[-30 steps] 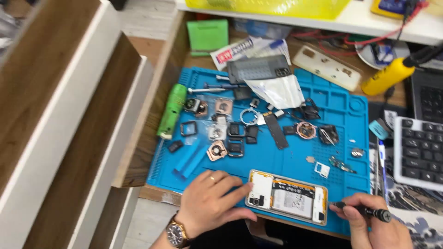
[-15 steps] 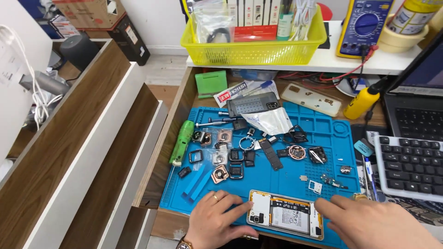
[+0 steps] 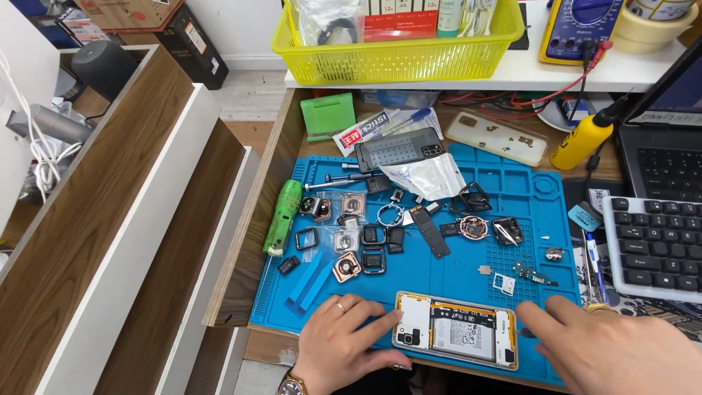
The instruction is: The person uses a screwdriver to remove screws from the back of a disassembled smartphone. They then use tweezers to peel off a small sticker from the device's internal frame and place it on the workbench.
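Observation:
An opened phone with a yellow frame lies at the near edge of the blue work mat, its battery and boards exposed. My left hand, with a ring and a wristwatch, grips the phone's left end between forefinger and thumb. My right hand lies palm down beside the phone's right end, fingers stretched toward it. Nothing shows in this hand.
Several small watch cases and parts, a green tool, a dark phone back cover and a foil bag lie on the mat. A keyboard, laptop, yellow bottle and yellow basket stand right and behind. Wooden steps fill the left.
The black screwdriver seen in my right hand a second ago is out of sight. That hand has flattened beside the phone. My head has tilted up, showing the shelf and basket.

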